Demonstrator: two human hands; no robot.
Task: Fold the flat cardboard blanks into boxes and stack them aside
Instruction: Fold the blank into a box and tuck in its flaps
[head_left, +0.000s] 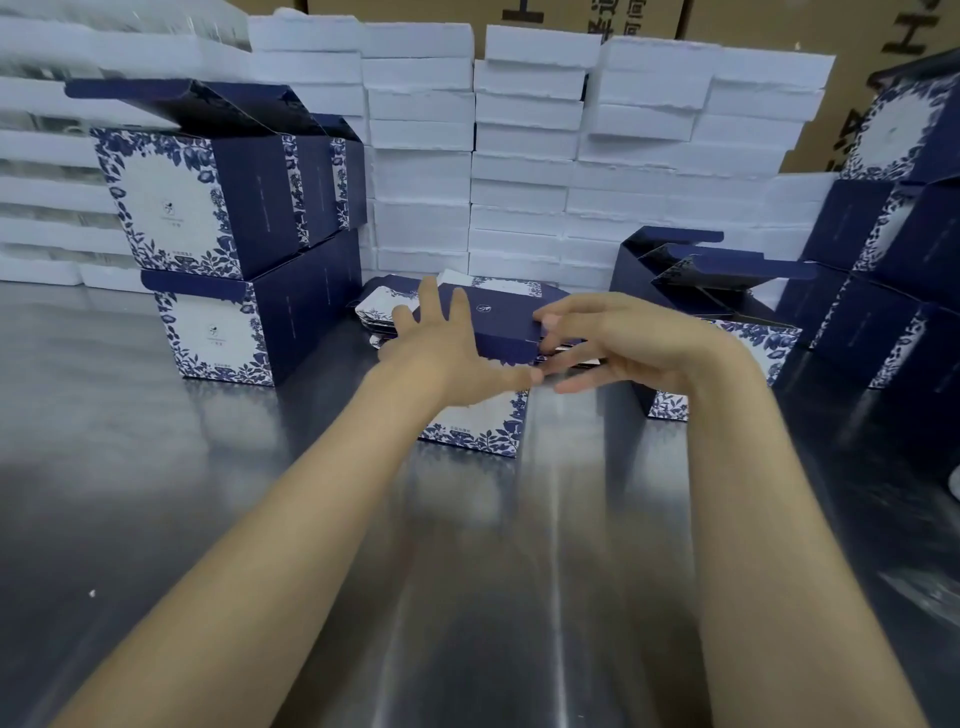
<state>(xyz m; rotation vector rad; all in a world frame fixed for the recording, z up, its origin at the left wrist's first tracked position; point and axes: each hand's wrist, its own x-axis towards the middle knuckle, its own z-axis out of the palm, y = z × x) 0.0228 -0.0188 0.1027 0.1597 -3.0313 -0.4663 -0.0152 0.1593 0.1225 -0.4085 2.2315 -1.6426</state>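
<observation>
Top blank (498, 325), flat on the pile (385, 312) between the folded boxes (223, 260): your left hand (441, 348) spreads straight fingers over it, seemingly to steady it, while your right hand (623, 343) pinches its right edge, likely to lift it.

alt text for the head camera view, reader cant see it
A person's right hand pinches the edge of the top blank on a pile of flat blanks on a steel table; the left hand is spread open over it. Navy floral folded boxes stand stacked at left and right, white foam slabs behind.
</observation>
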